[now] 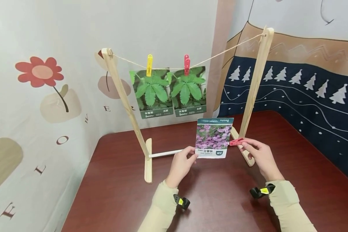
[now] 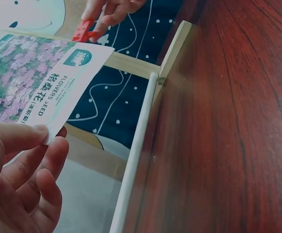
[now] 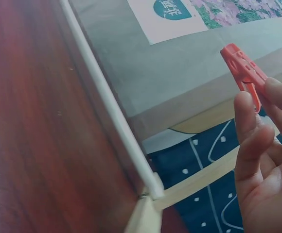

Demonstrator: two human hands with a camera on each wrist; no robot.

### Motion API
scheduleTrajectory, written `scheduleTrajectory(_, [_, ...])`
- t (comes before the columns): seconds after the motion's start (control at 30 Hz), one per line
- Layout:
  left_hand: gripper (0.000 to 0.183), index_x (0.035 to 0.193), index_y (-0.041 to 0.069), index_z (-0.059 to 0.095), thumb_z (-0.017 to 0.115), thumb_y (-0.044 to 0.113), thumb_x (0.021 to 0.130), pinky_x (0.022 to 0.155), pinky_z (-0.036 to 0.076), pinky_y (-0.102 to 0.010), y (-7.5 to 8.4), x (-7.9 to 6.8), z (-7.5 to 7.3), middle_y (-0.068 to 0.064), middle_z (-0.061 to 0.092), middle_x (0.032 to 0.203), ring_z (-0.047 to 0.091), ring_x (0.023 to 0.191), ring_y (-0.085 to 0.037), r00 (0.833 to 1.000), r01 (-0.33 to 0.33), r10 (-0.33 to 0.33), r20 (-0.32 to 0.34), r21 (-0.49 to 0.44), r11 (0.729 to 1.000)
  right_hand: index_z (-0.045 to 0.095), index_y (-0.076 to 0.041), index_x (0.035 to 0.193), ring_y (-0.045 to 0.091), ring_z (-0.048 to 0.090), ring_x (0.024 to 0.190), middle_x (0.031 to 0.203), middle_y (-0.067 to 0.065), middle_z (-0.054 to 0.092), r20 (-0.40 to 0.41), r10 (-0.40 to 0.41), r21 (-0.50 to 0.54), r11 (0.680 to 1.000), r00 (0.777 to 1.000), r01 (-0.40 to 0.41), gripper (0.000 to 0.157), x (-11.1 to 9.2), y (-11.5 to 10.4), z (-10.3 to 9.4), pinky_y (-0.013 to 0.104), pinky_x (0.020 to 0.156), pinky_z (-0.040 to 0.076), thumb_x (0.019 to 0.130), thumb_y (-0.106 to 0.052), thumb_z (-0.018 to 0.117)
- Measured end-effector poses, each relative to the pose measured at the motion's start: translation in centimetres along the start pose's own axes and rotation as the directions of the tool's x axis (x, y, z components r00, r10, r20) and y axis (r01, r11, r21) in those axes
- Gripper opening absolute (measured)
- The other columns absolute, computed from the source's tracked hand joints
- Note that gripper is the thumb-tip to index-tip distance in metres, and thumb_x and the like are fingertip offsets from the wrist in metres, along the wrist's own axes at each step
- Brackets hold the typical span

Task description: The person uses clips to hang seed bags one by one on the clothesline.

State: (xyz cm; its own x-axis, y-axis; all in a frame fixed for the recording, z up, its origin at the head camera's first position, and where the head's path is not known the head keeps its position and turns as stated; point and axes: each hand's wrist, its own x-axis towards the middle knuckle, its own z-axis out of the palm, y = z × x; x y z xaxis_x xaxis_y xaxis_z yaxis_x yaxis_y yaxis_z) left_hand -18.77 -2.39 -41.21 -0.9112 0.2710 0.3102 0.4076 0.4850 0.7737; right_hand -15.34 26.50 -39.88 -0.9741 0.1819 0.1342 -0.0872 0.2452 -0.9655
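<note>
My left hand (image 1: 182, 164) pinches the lower left corner of a seed packet (image 1: 213, 137) with pink-purple flowers, held upside down in the air. In the left wrist view the thumb lies over the packet's white end (image 2: 73, 92). My right hand (image 1: 262, 158) pinches a red clothespin (image 1: 236, 141) just right of the packet. The right wrist view shows that clothespin (image 3: 243, 75) apart from the packet. Above, two green-leaf seed packets (image 1: 153, 93) hang side by side on a string (image 1: 224, 51), one under a yellow clothespin (image 1: 149, 65), the other under a red one (image 1: 187, 65).
The string runs between two wooden posts (image 1: 256, 80) on flat feet (image 1: 148, 161). A white rod (image 1: 166, 153) joins them low over the dark red table (image 1: 217, 199). Behind stand a printed wall covering (image 1: 168, 29) and a navy tree-patterned one (image 1: 281, 93).
</note>
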Motion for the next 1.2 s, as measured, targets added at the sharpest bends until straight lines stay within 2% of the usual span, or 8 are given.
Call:
scheduleTrajectory(0.13, [0.007, 0.091, 0.021, 0.062, 0.061, 0.025, 0.085, 0.054, 0.041, -0.023, 0.5, 0.5, 0.3, 0.01, 0.06, 0.071, 0.058, 0.057, -0.006, 1.0, 0.004, -0.004, 0.001, -0.01, 1.0, 0.059, -0.006, 0.115, 0.017, 0.05, 0.063, 0.084, 0.006, 0.064, -0.02, -0.021, 0.0, 1.0, 1.0, 0.021, 0.043, 0.2, -1.0, -0.7, 0.029, 0.049, 0.041, 0.083, -0.036, 0.06])
scheduleTrajectory(0.23, [0.007, 0.09, 0.021, 0.061, 0.061, 0.026, 0.084, 0.052, 0.041, -0.023, 0.7, 0.8, 0.4, 0.011, 0.059, 0.071, 0.059, 0.058, -0.009, 1.0, 0.002, -0.002, -0.001, -0.021, 1.0, 0.058, -0.006, 0.116, 0.017, 0.053, 0.068, 0.085, 0.007, 0.064, -0.014, -0.04, -0.004, 0.999, 0.999, 0.04, 0.043, 0.4, -1.8, -1.1, 0.027, 0.052, 0.043, 0.084, -0.035, 0.059])
scheduleTrajectory(0.43, [0.008, 0.09, 0.019, 0.062, 0.062, 0.024, 0.084, 0.052, 0.041, -0.023, 1.4, 1.6, 0.0, 0.005, 0.062, 0.071, 0.06, 0.057, -0.011, 0.999, -0.036, 0.034, -0.036, -0.053, 0.998, 0.058, -0.01, 0.115, 0.016, 0.053, 0.067, 0.088, 0.013, 0.063, -0.02, -0.074, -0.044, 0.996, 0.997, 0.073, 0.041, 0.9, -3.2, -1.7, 0.027, 0.053, 0.044, 0.084, -0.037, 0.059])
scheduleTrajectory(0.53, [0.007, 0.089, 0.019, 0.062, 0.062, 0.024, 0.084, 0.053, 0.042, -0.023, 1.8, 2.0, -0.2, 0.005, 0.062, 0.071, 0.06, 0.056, -0.013, 0.998, -0.033, 0.029, -0.058, -0.071, 0.997, 0.059, -0.01, 0.114, 0.016, 0.053, 0.065, 0.086, 0.014, 0.062, -0.017, -0.1, -0.05, 0.994, 0.995, 0.099, 0.039, 1.2, -4.0, -2.1, 0.027, 0.051, 0.043, 0.084, -0.035, 0.059])
scheduleTrajectory(0.73, [0.009, 0.091, 0.018, 0.063, 0.063, 0.024, 0.084, 0.056, 0.046, -0.023, 2.9, 2.8, 0.1, 0.007, 0.063, 0.075, 0.06, 0.055, -0.01, 0.998, -0.026, 0.017, -0.068, -0.133, 0.991, 0.059, -0.008, 0.112, 0.017, 0.05, 0.06, 0.079, 0.005, 0.063, -0.009, -0.151, -0.079, 0.985, 0.988, 0.15, 0.035, 1.7, -5.8, -3.4, 0.027, 0.048, 0.041, 0.085, -0.031, 0.059])
scheduleTrajectory(0.93, [0.009, 0.092, 0.019, 0.063, 0.062, 0.021, 0.084, 0.054, 0.047, -0.024, 3.8, 3.4, 0.0, 0.007, 0.061, 0.076, 0.06, 0.056, -0.013, 0.997, -0.006, -0.007, -0.075, -0.164, 0.986, 0.058, -0.011, 0.115, 0.022, 0.047, 0.062, 0.083, 0.008, 0.062, 0.004, -0.179, -0.155, 0.972, 0.984, 0.177, 0.037, 2.5, -7.7, -4.3, 0.028, 0.049, 0.041, 0.086, -0.034, 0.057])
scheduleTrajectory(1.2, [0.008, 0.092, 0.019, 0.063, 0.062, 0.02, 0.084, 0.054, 0.047, -0.025, 4.4, 3.9, -0.2, 0.007, 0.061, 0.077, 0.058, 0.055, -0.007, 0.997, 0.009, -0.024, -0.073, -0.202, 0.979, 0.058, -0.014, 0.115, 0.02, 0.045, 0.06, 0.086, 0.008, 0.062, 0.02, -0.207, -0.219, 0.954, 0.978, 0.206, 0.036, 2.8, -10.1, -5.0, 0.029, 0.049, 0.038, 0.085, -0.034, 0.058])
